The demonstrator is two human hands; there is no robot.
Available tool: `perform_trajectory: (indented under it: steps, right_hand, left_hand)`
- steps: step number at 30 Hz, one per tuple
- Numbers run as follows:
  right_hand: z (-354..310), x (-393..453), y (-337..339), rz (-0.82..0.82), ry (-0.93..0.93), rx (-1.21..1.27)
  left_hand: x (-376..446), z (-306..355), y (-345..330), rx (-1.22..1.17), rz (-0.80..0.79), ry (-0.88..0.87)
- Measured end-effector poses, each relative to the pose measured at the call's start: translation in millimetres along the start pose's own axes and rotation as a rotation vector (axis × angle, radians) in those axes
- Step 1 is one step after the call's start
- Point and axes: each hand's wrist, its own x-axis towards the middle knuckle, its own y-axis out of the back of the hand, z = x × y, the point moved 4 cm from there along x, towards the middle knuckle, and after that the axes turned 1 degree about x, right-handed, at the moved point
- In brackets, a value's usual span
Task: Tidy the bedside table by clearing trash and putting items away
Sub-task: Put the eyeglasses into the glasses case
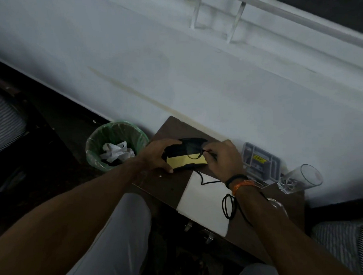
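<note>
Now L hand (156, 154) grips open case (185, 157); R hand (220, 158) pinches glasses (194, 150).

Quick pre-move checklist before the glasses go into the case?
1. Case open, yellow cloth showing inside: ok.
2. Left hand steadying the case on the bedside table: ok.
3. Right hand gripping the glasses over the case: ok.
4. Glasses temples folded: cannot tell, too dark.
5. Black cable clear of the case: ok, it lies on the white paper nearer the person.
6. Drinking glass safe from the right forearm: not ok, it lies tipped at the table's edge.
</note>
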Motion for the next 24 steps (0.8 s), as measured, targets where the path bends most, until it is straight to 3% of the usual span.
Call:
perform_trajectory:
  steps: [4,14,24]
  right_hand:
    - [2,11,-29,-0.063,0.063,-0.162]
    - [-10,24,-71,-0.172,0.074,-0.208]
    - [-4,22,-78,-0.217,0.074,-0.210]
  left_hand:
    - [0,-3,-1,-0.021,-0.027,-0.006]
    - [7,1,3,-0.011,0.022,-0.148]
    - [11,-2,-1,0.052,0.013,-0.154]
